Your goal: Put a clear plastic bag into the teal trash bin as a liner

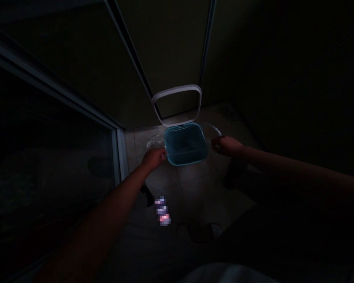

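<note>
- The blue plastic bin (185,144) stands on the tile floor (194,188), its square mouth open and facing up, and it is the landmark for everything here
- The white lid ring (177,100) stands tilted up from the far edge of the blue plastic bin, hinged open
- A clear plastic bag (155,141) spreads out past both sides of the bin's mouth, thin and hard to make out in the dim light
- The left hand (155,158) is closed on the bag's edge, touching the near left corner of the bin
- The right hand (227,146) is curled and pinching the bag's other edge, just beyond the right side of the bin and not touching it
- A dark metal door frame (118,157) runs along the floor to the left of the bin
- A small pixelated object (162,210) lies on the floor nearer the person, in front of the bin, too blurred to identify
</note>
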Demonstrator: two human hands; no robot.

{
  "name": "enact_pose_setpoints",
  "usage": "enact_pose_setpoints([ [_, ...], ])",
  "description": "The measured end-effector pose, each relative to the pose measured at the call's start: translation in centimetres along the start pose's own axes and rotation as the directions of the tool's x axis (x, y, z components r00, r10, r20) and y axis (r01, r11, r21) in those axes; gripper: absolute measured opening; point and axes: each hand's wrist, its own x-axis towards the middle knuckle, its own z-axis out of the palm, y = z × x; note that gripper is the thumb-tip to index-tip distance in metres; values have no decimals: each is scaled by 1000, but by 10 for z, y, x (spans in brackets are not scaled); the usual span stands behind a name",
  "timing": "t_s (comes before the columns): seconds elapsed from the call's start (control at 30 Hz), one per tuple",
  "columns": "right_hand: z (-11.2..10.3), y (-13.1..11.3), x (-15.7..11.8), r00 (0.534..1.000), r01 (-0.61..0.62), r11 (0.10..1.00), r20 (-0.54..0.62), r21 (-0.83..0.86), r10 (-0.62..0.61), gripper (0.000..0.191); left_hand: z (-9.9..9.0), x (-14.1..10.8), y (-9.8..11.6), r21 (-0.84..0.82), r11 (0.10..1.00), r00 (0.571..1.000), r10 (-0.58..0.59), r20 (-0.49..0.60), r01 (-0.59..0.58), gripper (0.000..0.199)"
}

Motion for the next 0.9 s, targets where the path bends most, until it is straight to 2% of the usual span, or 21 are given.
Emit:
enact_pose_setpoints([
  [0.07,3,5,-3,1000,3,1000,1,11,-3,17,4,-7,-4,5,998,998,63,-11,-62,15],
  [0.17,7,9,-9,999,5,1000,33,17,-5,20,8,-18,-4,99,980,985,173,-4,-172,15],
  [0.3,11,10,-15,991,37,999,129,2,-37,19,12,-27,2,249,927,960,268,76,-279,21],
  [0.5,20,6,-16,977,84,996,195,-3,-82,18,15,-30,8,369,867,940,284,188,-336,23],
  [0.7,38,6,-6,965,96,994,251,-52,-80,19,18,-26,8,395,817,903,337,264,-421,24],
  [0.8,48,7,0,972,66,997,229,-45,-54,18,18,-22,5,370,830,905,341,256,-418,26],
  [0.9,55,8,6,989,-19,1000,144,0,19,19,17,-19,-1,319,878,931,306,201,-358,29],
])
